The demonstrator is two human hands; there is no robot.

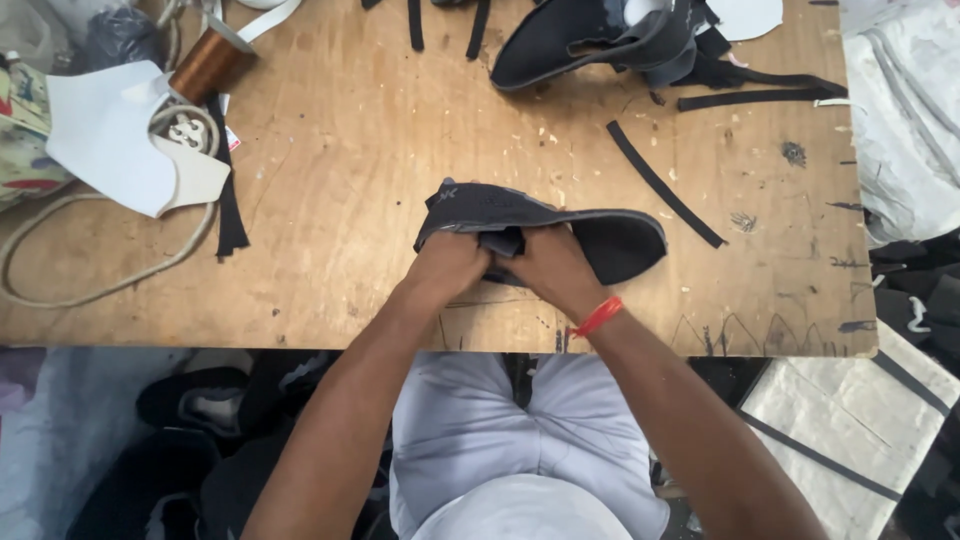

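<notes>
Near the front edge of the wooden table (330, 180), at about six o'clock of its top, a dark shoe upper (545, 225) is lying under both hands. It is looking like soft black-grey fabric, with a smooth rounded end and a paler line running along its top edge (the stitching itself is too small to make out). Its long axis is running almost level across the view, the rounded end pointing toward three o'clock and the squarer, folded end toward nine o'clock. The left hand (448, 265) is clenching around the folded flap at the nine o'clock end, fingers curled under and knuckles up. The right hand (553, 268) is gripping the middle of the same piece just beside it, the two hands touching; a red band (598, 316) is sitting on that wrist. Toward two o'clock a loose black strip (664, 184) is lying slantwise, and at twelve o'clock another dark shoe piece (590, 42) is resting well apart.
</notes>
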